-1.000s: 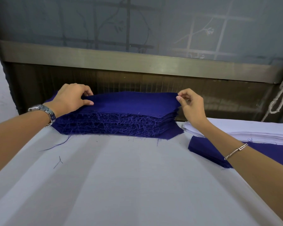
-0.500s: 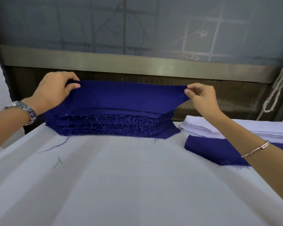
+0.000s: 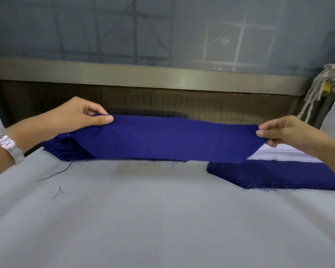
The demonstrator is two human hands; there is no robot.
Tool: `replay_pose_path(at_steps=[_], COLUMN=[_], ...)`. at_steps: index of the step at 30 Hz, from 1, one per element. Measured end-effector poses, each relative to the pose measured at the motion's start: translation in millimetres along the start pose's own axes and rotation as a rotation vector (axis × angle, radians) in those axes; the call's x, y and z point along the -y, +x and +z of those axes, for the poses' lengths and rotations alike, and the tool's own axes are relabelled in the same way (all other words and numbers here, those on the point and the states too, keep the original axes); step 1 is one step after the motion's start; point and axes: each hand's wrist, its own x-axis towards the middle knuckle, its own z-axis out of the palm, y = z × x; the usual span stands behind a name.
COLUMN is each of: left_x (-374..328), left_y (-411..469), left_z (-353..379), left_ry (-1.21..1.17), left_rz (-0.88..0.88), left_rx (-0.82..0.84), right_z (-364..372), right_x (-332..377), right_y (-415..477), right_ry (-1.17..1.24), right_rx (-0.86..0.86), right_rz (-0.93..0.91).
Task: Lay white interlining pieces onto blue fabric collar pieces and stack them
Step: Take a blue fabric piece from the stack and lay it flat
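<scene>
Pale grey cloth covers the bench [image 3: 162, 219], which runs back to a dark panel topped by a metal rail [image 3: 143, 76] and a frosted window with a grid pattern behind it. From the head camera, two hands hold one blue collar piece [image 3: 168, 140] stretched flat in the air above the bench's far edge. The left hand [image 3: 74, 117] pinches the piece's left end between thumb and fingers; a silver wristwatch [image 3: 9, 147] sits on that wrist. The right hand [image 3: 284, 132] pinches the right end the same way.

Under the left part of the lifted piece lies a stack of blue collar pieces [image 3: 66, 149] with frayed threads at its edges, at the far left of the bench; how many pieces it holds cannot be counted. Toward the far right corner are two more piles: a stack of white interlining pieces [image 3: 284, 156], and just in front of it a low blue pile [image 3: 278, 175]. The lifted piece's right tip overlaps the white stack in this view. Two loose blue threads [image 3: 59, 191] lie on the bench near its left edge. White cords [image 3: 315, 93] hang at the far right.
</scene>
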Motion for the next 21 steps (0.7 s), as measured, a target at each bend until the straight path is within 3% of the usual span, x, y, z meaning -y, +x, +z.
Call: replay_pose_path(at_steps=[11,21], left_x=[27.4,39.7], left_y=[-38.2,-65.6], left_z=[63.3,91.6], left_ry=[-0.216,-0.007], left_rz=[-0.037,-0.023], left_rx=[0.289,0.312], right_z=[-38.2,-34.3], right_x=[-75.8,-108.9], right_y=[-30.6,-31.5], right_ry=[-0.192,-0.223], right_rx=[0.454,0.672], right_rz=[0.235,0.303])
